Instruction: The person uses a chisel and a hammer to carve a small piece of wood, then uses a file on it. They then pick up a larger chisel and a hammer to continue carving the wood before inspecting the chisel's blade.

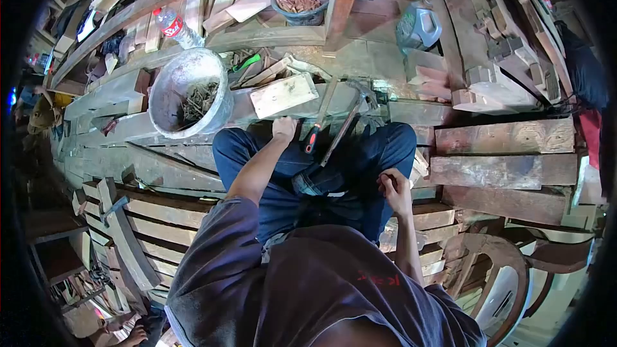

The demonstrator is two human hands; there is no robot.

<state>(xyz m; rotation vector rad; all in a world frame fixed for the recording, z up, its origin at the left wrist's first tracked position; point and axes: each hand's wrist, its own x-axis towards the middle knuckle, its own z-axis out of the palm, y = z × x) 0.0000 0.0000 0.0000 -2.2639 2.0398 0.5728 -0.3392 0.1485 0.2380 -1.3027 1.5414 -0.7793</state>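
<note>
My left hand (284, 129) is closed near the lower edge of a light wood block (284, 95); whatever it may grip is hidden. Over my right thigh hovers my right hand (394, 190), its fingers curled together, and I cannot make out anything in them. Between my knees a file (324, 106) with a red and black handle lies beside a hammer (344, 130), its metal head pointing away from me. A whitish bucket (222, 106) holding a heap of nails (200, 101) stands to the left of the block.
Beyond the bucket lie a red-labelled bottle (175, 27) and a green-handled tool (247, 62). A basin (281, 12) of wood chips and a blue jug (421, 26) stand farther back. Stacked timber (504, 138) is at right. Another person (43, 114) is at far left.
</note>
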